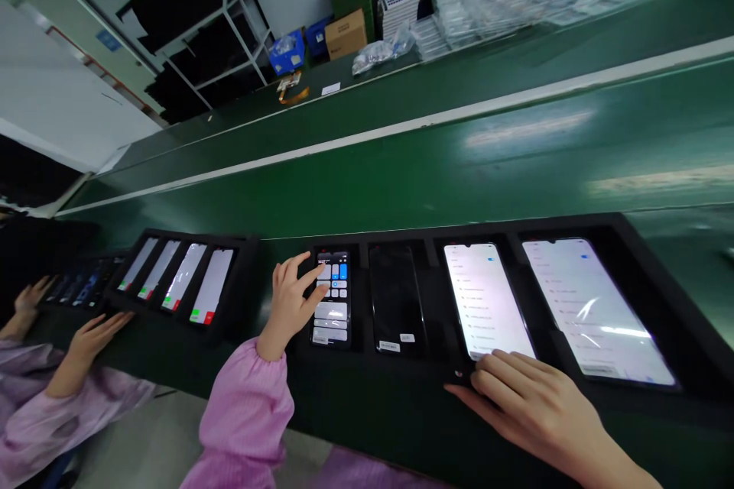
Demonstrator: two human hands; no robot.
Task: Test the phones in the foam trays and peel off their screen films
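My left hand (295,298) is open, fingers spread, with fingertips at the lit screen of a smartphone (331,311) that shows a panel of tiles. This phone lies in the leftmost slot of a black tray (433,298). To its right is a phone with a dark screen (395,290) and small white labels. My right hand (533,405) is bent over the tray's front rim, thumb outside, just below a third phone (485,294) with a white list screen. Its fingertips are partly hidden. A fourth phone (596,306), also lit white, fills the rightmost slot.
Left stands another black tray (246,260) of lit phones, beside a co-worker's hands (95,336) (31,296). Beyond the green bench (367,183), a pale strip (401,128) runs across. Clear plastic trays (487,8), a cardboard box (345,34) and a blue bin (287,53) stand behind.
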